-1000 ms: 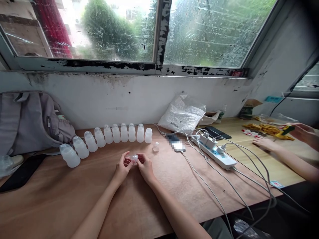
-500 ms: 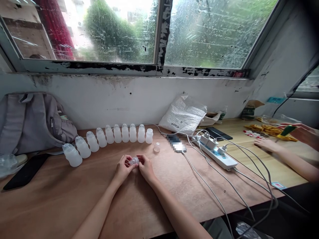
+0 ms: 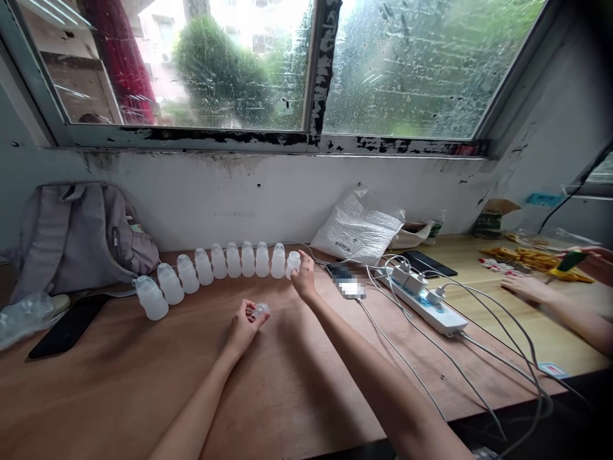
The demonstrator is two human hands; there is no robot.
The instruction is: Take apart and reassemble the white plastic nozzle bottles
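Note:
Several frosted white bottles with clear domed caps (image 3: 247, 260) stand in a curved row along the back of the brown table (image 3: 191, 358). My left hand (image 3: 245, 322) holds a small clear plastic piece (image 3: 261, 310) between its fingers, low over the table's middle. At the right end of the row, my right hand (image 3: 303, 276) has its fingers closed at the side of the last bottle (image 3: 292, 262), which has no tall dome on it. The fingers partly cover this bottle.
Power strip (image 3: 431, 306) with plugs and white cables lies on the right, near a phone (image 3: 347, 281). A silvery bag (image 3: 361, 223) leans on the wall. Left are a grey backpack (image 3: 90, 236) and a black phone-like slab (image 3: 69, 326). Another person's hands (image 3: 527, 287) work far right.
My right hand has left the clear piece and moved up and right to the last bottle. My left hand still holds the piece. The view has shifted slightly.

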